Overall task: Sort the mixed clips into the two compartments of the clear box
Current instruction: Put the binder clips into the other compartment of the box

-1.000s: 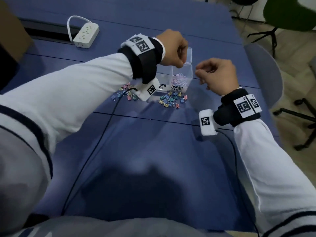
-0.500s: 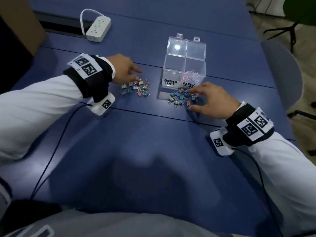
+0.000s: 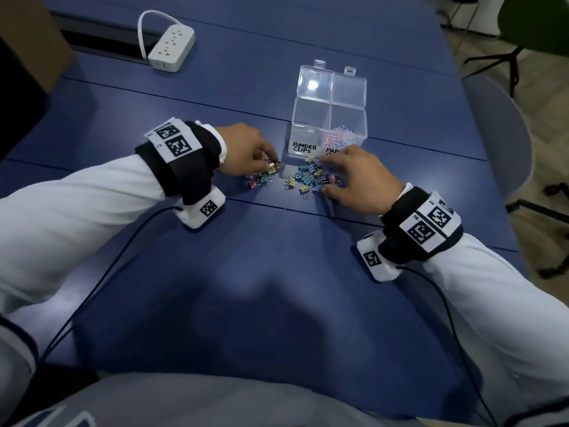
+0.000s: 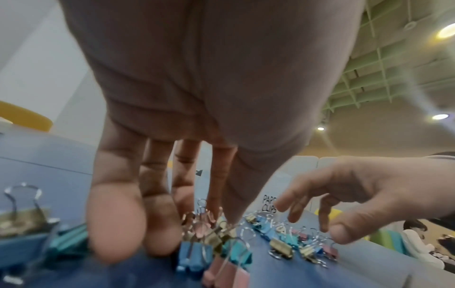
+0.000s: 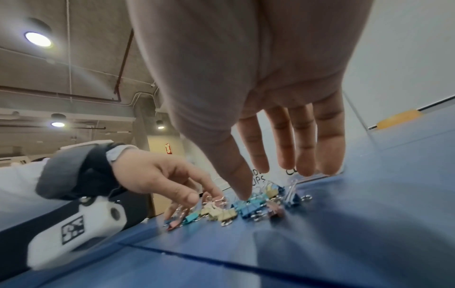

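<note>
A clear two-compartment box (image 3: 329, 97) stands open on the blue table. Its left cell is labelled BINDER CLIPS (image 3: 304, 147); the right cell holds pastel paper clips (image 3: 340, 137). Two small heaps of coloured binder clips lie in front of it, a left heap (image 3: 261, 177) and a right heap (image 3: 308, 180). My left hand (image 3: 271, 163) reaches down into the left heap, thumb and forefinger pinching a clip (image 4: 209, 214). Over the right heap my right hand (image 3: 325, 175) hovers with fingers spread, its thumb tip (image 5: 242, 193) touching a blue clip.
A white power strip (image 3: 171, 49) lies at the back left by a cable slot. A brown cardboard box (image 3: 27, 41) stands at the far left. A grey chair (image 3: 498, 134) is by the table's right edge. Thin black cables run from both wrists.
Both hands came down from above the box to the table. The left has closed its fingers on the left heap; the right has slid over the right heap.
</note>
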